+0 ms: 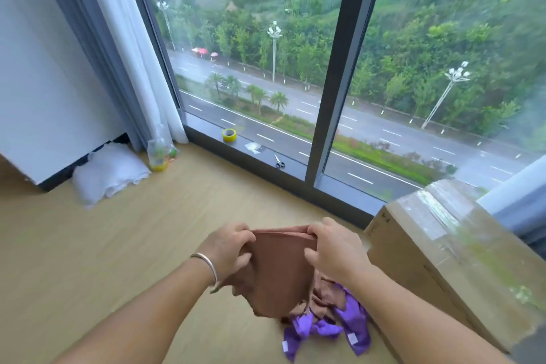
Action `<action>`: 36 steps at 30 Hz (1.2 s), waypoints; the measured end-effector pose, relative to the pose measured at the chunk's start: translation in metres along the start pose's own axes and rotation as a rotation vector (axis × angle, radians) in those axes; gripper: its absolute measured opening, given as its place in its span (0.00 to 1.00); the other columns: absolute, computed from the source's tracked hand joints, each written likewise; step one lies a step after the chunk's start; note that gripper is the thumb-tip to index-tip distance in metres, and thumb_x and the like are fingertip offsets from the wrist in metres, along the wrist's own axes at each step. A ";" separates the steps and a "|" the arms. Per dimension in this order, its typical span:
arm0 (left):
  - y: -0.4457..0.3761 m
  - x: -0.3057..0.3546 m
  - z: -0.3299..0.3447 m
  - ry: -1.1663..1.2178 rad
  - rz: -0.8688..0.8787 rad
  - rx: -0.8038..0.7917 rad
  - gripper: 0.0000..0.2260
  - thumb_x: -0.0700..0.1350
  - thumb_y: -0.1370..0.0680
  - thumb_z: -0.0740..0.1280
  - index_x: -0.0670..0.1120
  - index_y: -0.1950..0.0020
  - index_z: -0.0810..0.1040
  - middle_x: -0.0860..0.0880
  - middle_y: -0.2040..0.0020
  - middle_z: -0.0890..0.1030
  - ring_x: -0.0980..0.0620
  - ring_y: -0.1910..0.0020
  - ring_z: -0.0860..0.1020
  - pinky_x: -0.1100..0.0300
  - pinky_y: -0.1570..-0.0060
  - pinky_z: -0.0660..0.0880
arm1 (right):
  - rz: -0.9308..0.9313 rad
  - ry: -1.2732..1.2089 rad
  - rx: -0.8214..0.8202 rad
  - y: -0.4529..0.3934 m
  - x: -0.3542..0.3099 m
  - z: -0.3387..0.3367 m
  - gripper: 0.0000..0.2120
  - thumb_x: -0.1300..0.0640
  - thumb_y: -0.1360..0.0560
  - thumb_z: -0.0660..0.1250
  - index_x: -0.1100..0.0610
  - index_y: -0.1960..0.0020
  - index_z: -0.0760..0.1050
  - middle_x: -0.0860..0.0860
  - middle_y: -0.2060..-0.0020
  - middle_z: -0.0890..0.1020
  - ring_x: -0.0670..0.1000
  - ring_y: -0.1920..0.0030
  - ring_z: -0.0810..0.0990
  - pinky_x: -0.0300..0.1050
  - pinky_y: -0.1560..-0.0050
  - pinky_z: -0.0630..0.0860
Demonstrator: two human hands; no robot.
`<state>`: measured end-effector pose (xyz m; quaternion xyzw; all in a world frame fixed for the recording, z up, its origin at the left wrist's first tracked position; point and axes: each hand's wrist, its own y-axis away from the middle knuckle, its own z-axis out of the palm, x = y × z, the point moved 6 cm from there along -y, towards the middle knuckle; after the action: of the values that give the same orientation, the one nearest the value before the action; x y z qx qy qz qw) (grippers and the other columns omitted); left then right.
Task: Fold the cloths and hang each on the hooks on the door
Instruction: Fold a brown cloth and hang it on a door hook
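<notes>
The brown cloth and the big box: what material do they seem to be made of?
Brown cloth: soft matte fabric, likely microfibre; it drapes limply and creases where both hands pinch it. Box: brown cardboard, sealed with glossy clear tape that shows glare along the top seam.

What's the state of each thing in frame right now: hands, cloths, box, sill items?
left hand: pinching the brown cloth's top edge
right hand: pinching the same top edge
brown cloth: held up, partly folded, hanging
purple cloth: crumpled on the floor, unfolded
second brown cloth: crumpled on the pile
cardboard box: taped shut
yellow tape roll: flat on the sill
scissors: lying on the sill, blades closed
</notes>
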<state>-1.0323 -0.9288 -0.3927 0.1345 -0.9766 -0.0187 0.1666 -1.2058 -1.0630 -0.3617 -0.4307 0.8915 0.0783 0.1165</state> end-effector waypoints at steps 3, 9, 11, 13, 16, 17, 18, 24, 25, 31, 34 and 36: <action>0.009 0.000 -0.062 -0.094 -0.091 0.071 0.12 0.45 0.26 0.65 0.49 0.43 0.75 0.50 0.44 0.75 0.49 0.45 0.73 0.57 0.49 0.71 | -0.033 0.060 0.146 -0.018 -0.038 -0.059 0.09 0.52 0.26 0.61 0.48 0.50 0.79 0.47 0.56 0.74 0.52 0.52 0.76 0.44 0.60 0.71; 0.057 -0.045 -0.163 -0.228 -0.386 0.203 0.11 0.39 0.25 0.58 0.50 0.45 0.70 0.47 0.49 0.79 0.42 0.52 0.78 0.53 0.58 0.72 | -0.150 0.151 0.332 -0.050 -0.101 -0.157 0.10 0.55 0.24 0.61 0.48 0.50 0.81 0.47 0.48 0.75 0.52 0.45 0.73 0.46 0.52 0.71; 0.075 -0.067 -0.187 -0.276 -0.474 0.254 0.14 0.38 0.25 0.58 0.50 0.41 0.70 0.47 0.47 0.80 0.42 0.50 0.79 0.52 0.54 0.75 | -0.181 0.178 0.380 -0.056 -0.122 -0.181 0.10 0.54 0.24 0.62 0.47 0.49 0.81 0.47 0.47 0.76 0.52 0.44 0.73 0.46 0.51 0.71; 0.093 -0.082 -0.208 -0.341 -0.551 0.284 0.15 0.39 0.24 0.58 0.51 0.39 0.72 0.47 0.46 0.81 0.43 0.49 0.80 0.53 0.53 0.75 | -0.232 0.202 0.423 -0.060 -0.150 -0.197 0.10 0.53 0.24 0.62 0.47 0.48 0.81 0.47 0.47 0.77 0.52 0.44 0.73 0.46 0.51 0.69; 0.123 -0.103 -0.229 -0.400 -0.712 0.265 0.13 0.41 0.24 0.59 0.52 0.43 0.77 0.49 0.48 0.81 0.46 0.49 0.80 0.56 0.55 0.74 | -0.309 0.183 0.459 -0.068 -0.192 -0.215 0.09 0.52 0.24 0.63 0.48 0.49 0.80 0.47 0.46 0.77 0.52 0.44 0.73 0.47 0.49 0.70; 0.135 -0.110 -0.233 -0.403 -0.771 0.254 0.12 0.41 0.24 0.59 0.51 0.45 0.78 0.49 0.49 0.81 0.47 0.50 0.80 0.56 0.55 0.73 | -0.332 0.175 0.465 -0.070 -0.205 -0.220 0.08 0.52 0.24 0.63 0.48 0.49 0.80 0.47 0.46 0.77 0.53 0.43 0.73 0.47 0.48 0.70; 0.148 -0.116 -0.236 -0.396 -0.831 0.250 0.11 0.41 0.24 0.60 0.51 0.47 0.79 0.50 0.49 0.81 0.48 0.50 0.80 0.57 0.57 0.72 | -0.359 0.173 0.471 -0.073 -0.217 -0.224 0.08 0.52 0.24 0.63 0.48 0.49 0.80 0.47 0.46 0.77 0.53 0.43 0.73 0.47 0.47 0.70; 0.237 -0.142 -0.251 -0.412 -1.084 0.307 0.13 0.41 0.23 0.56 0.50 0.47 0.78 0.50 0.45 0.79 0.49 0.45 0.78 0.58 0.51 0.71 | -0.514 0.118 0.516 -0.096 -0.271 -0.244 0.06 0.51 0.26 0.65 0.47 0.51 0.80 0.46 0.49 0.77 0.52 0.43 0.73 0.47 0.48 0.69; 0.250 -0.141 -0.257 -0.437 -1.115 0.309 0.13 0.41 0.23 0.56 0.51 0.47 0.78 0.51 0.45 0.78 0.49 0.43 0.77 0.56 0.48 0.71 | -0.541 0.116 0.502 -0.101 -0.278 -0.242 0.07 0.50 0.26 0.65 0.47 0.51 0.80 0.46 0.49 0.77 0.51 0.43 0.73 0.47 0.48 0.68; 0.319 -0.119 -0.300 -0.576 -1.307 0.290 0.14 0.40 0.24 0.59 0.53 0.45 0.79 0.55 0.45 0.77 0.54 0.37 0.70 0.46 0.28 0.55 | -0.676 0.075 0.384 -0.117 -0.311 -0.209 0.08 0.47 0.24 0.63 0.45 0.51 0.80 0.44 0.49 0.77 0.49 0.42 0.72 0.45 0.49 0.63; 0.344 -0.105 -0.310 -0.575 -1.334 0.266 0.08 0.50 0.21 0.62 0.54 0.48 0.80 0.56 0.47 0.78 0.54 0.38 0.70 0.47 0.28 0.54 | -0.716 0.080 0.317 -0.123 -0.319 -0.194 0.09 0.45 0.24 0.63 0.43 0.50 0.81 0.44 0.49 0.77 0.49 0.42 0.72 0.45 0.47 0.64; 0.360 -0.090 -0.312 -0.560 -1.336 0.276 0.09 0.55 0.22 0.64 0.54 0.51 0.81 0.56 0.50 0.79 0.54 0.40 0.72 0.48 0.29 0.56 | -0.745 0.082 0.294 -0.123 -0.326 -0.189 0.09 0.44 0.25 0.63 0.42 0.50 0.81 0.44 0.49 0.78 0.49 0.43 0.73 0.45 0.47 0.65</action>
<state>-0.9392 -0.5556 -0.0977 0.7106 -0.6860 -0.0269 -0.1542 -0.9396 -0.9401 -0.0949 -0.7058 0.6801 -0.1149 0.1616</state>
